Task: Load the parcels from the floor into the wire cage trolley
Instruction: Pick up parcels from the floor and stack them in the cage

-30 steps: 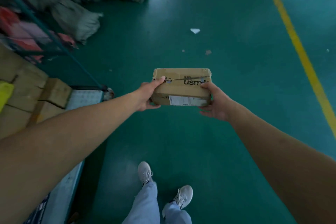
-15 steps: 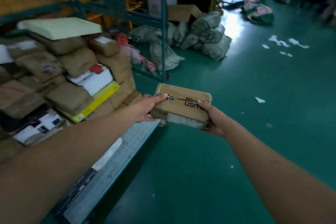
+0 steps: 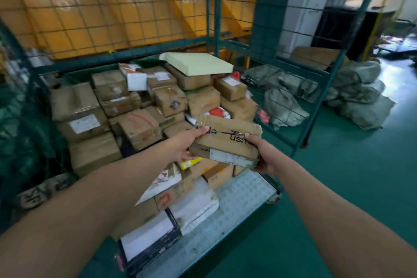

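I hold a small brown cardboard parcel [image 3: 228, 140] with black lettering and a white label out in front of me. My left hand [image 3: 188, 143] grips its left end and my right hand [image 3: 262, 156] grips its right end, thumbs on top. The parcel hangs above the front of the wire cage trolley [image 3: 243, 196], whose open side faces me. Inside the trolley lies a heap of several cardboard boxes [image 3: 135, 124] and flat white packets [image 3: 194, 207], topped by a pale green flat box [image 3: 198, 64].
Green wire walls [image 3: 316, 56] enclose the trolley's back and right side. Grey sacks [image 3: 358, 95] lie on the green floor to the right, beyond the cage. An orange mesh barrier [image 3: 108, 7] stands behind. Green netting [image 3: 20, 119] is at the left.
My view has swung left and up from the bare floor to face the trolley. The parcel, still in both hands, now hangs over the trolley's front instead of the floor.
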